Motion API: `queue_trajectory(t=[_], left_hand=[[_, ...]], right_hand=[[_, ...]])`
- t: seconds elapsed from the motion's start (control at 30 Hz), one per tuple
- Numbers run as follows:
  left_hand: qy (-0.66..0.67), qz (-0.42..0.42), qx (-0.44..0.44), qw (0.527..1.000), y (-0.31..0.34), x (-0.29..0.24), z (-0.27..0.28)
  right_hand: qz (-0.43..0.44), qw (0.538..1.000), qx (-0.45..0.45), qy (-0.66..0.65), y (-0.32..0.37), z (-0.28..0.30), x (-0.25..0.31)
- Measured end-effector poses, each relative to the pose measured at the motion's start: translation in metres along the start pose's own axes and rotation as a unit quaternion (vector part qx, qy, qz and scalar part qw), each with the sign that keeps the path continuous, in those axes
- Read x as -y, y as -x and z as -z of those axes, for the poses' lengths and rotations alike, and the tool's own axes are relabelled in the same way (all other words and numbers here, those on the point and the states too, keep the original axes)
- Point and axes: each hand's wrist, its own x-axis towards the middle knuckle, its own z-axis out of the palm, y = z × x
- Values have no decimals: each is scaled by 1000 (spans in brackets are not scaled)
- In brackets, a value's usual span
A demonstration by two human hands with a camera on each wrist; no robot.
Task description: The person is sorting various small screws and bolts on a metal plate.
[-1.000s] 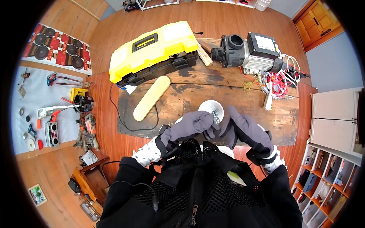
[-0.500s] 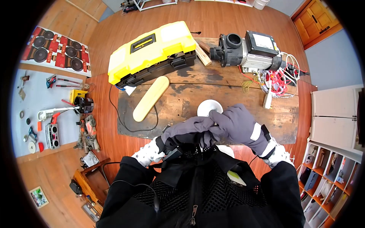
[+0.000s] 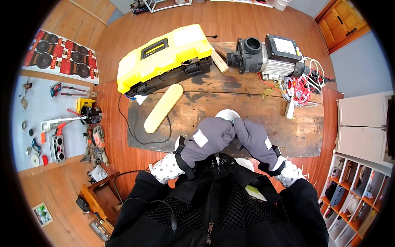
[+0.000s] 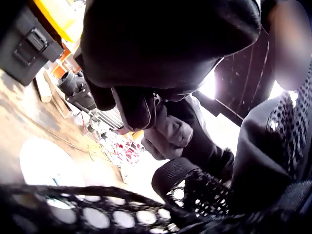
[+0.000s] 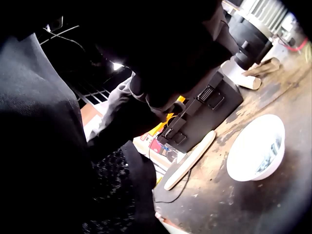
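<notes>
While the yellow-topped toolbox (image 3: 164, 57) is sitting beyond and left of the white bowl (image 3: 227, 112), the wooden board (image 3: 163, 108) is lying left of it, nearer. The left hand (image 3: 209, 138) is curling its gloved fingers together just before the bowl, which is standing on the table (image 3: 197, 117), containing metal pieces (image 5: 271, 155). The right hand (image 3: 255, 138) is meeting it, fingers also curling; whether either is gripping something, I cannot tell. Beyond the bowl, rightward, the pump (image 3: 271, 57) is resting beside tangled wires (image 3: 302, 88).

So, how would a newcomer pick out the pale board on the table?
Start at the big yellow-and-black toolbox on the wooden table. Just off its near side lies a flat pale board. Both its ends are rounded, unlike the narrower wood pieces between toolbox and pump.
</notes>
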Motion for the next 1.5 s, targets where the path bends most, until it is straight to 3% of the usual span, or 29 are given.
queue_trajectory(t=[0.03,0.1,0.17,0.23,0.3,0.37,0.43,0.47,0.53,0.57,0.6,0.63,0.67,0.7,0.73,0.8,0.83,0.9,0.97,1.03,1.13,1.27,1.33,1.5], left_hand=[[-34,-9,-1,999,-3,-3,2],[-70,-15,7,997,-6,1,1],[-106,-22,17,994,-9,0,1],[-188,-81,23,978,-12,-6,4],[-207,-105,18,973,-12,-2,-1],[-227,-125,10,966,-15,-4,3],[-166,-57,97,980,-19,-11,16],[-166,-57,97,980,-18,-10,16],[23,89,86,992,-15,-8,13],[153,182,89,967,-7,3,7],[153,181,90,967,-5,4,8],[325,277,75,901,-3,4,8],[484,361,57,795,-1,6,10],[488,388,96,776,1,20,9],[488,388,95,776,4,29,4],[619,408,98,664,-1,25,5],[543,372,89,748,6,17,8],[534,375,113,749,10,26,1],[525,379,135,750,13,35,-5],[612,387,134,677,13,41,-8],[611,389,141,675,17,45,-14],[595,389,165,683,17,32,-5],[510,423,163,731,16,21,1],[495,425,179,736,18,16,3]], right_hand=[[0,1000,-1,-1,0,-1,4],[-231,953,16,-194,-1,-3,11],[-261,940,53,-212,-5,0,4],[-291,924,88,-232,-11,3,-9],[-338,887,178,-258,-16,5,-21],[-317,894,179,-262,-15,7,-23],[-295,900,181,-266,-15,10,-24],[-279,908,187,-252,-15,12,-24],[-261,916,192,-238,-15,16,-19],[-209,939,168,-214,-14,21,-6],[-156,959,143,-189,-12,27,10],[-269,946,90,-159,-13,33,32],[-269,946,90,-159,-13,31,27],[-58,998,27,8,-15,28,16],[157,971,-38,174,-15,26,10],[135,963,-1,232,-19,30,23],[198,941,3,275,-21,30,21],[303,906,-12,296,-26,26,17],[305,901,3,308,-26,22,18],[306,896,18,321,-25,20,17],[333,875,14,350,-25,18,6],[332,886,37,323,-23,18,4],[324,892,49,313,-22,18,3],[315,886,79,331,-19,17,0]])
